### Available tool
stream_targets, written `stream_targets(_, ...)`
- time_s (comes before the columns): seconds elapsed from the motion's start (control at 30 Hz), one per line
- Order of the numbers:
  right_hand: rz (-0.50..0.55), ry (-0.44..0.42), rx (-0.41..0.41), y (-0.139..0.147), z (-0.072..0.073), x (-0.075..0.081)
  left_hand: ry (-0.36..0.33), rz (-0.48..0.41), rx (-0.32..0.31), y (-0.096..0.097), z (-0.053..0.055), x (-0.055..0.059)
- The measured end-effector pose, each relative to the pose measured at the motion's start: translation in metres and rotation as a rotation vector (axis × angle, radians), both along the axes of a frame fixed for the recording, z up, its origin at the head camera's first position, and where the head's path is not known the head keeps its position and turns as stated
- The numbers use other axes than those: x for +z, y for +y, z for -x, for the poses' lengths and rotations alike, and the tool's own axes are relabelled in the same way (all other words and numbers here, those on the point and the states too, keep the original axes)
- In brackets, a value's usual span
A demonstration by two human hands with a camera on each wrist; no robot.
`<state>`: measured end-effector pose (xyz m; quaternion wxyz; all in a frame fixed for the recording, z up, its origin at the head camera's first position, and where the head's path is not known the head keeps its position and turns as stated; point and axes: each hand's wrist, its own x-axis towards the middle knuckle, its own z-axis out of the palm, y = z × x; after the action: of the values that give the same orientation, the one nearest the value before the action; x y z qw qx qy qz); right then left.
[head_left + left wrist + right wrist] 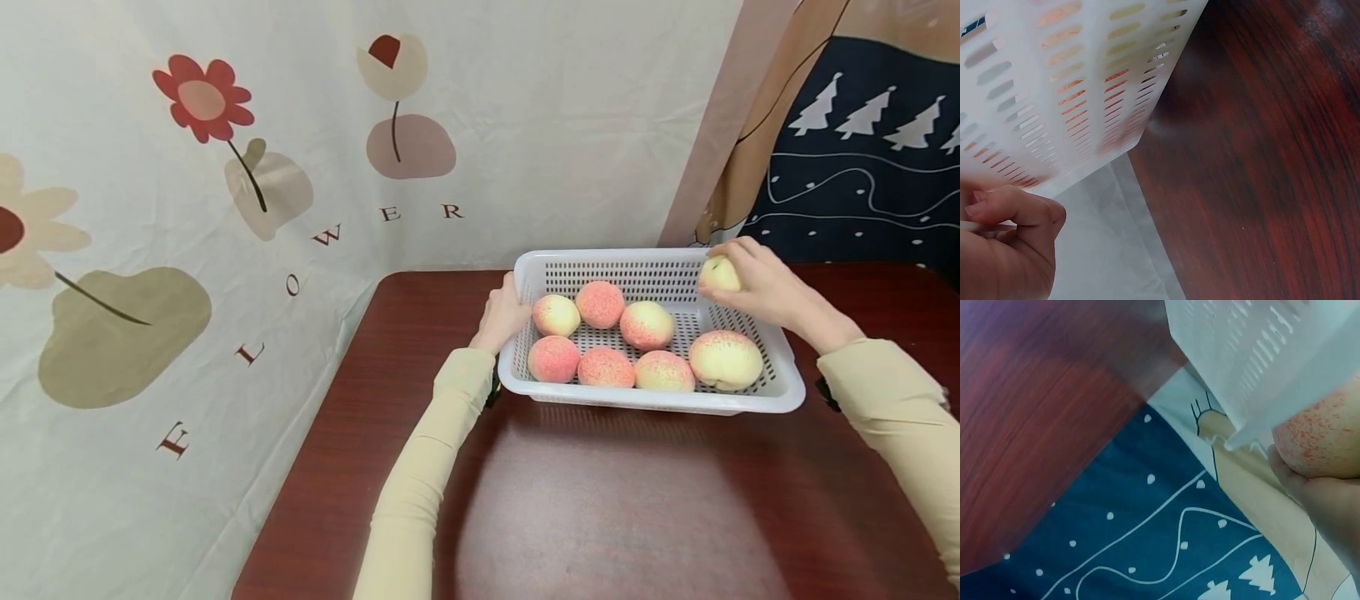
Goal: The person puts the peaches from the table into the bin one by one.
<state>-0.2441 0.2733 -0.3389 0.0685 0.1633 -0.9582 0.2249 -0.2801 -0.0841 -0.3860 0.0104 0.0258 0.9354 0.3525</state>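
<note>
A white perforated plastic basket (652,399) holds several pink-and-yellow peaches (647,325), roughly in two rows. My left hand (501,317) grips the basket's left rim; in the left wrist view its fingers curl over that edge. At the back right corner, my right hand (772,287) holds a pale yellow peach (718,275) above the basket. The right wrist view shows this peach (1322,437) with red speckles, resting against the fingers beside the basket's rim. Just in front of that hand, a large peach (725,360) lies in the basket's right end.
Beneath the basket is a dark red-brown wooden table (600,500). Behind it hangs a white cloth (562,150) printed with flowers and letters. A navy cloth (862,183) with white trees hangs at the right back.
</note>
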Motion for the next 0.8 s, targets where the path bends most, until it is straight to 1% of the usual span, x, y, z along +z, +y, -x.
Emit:
stream_targets(0.2, 0.007, -0.034, 0.045, -0.006, 0.002, -0.007, 0.000, 0.001, -0.003, 0.000, 0.001, -0.001)
stream_targets(0.47, -0.036, -0.143, 0.100, -0.006, 0.005, -0.016, 0.003, 0.007, 0.001, 0.000, 0.000, -0.001)
stream_targets(0.57, -0.059, -0.153, 0.103, -0.006, 0.005, -0.018, 0.004, 0.013, 0.004, 0.000, 0.000, -0.001)
stream_targets(0.8, -0.131, -0.133, 0.109, -0.008, 0.003, -0.020, -0.001, 0.012, -0.001, 0.000, 0.000, 0.000)
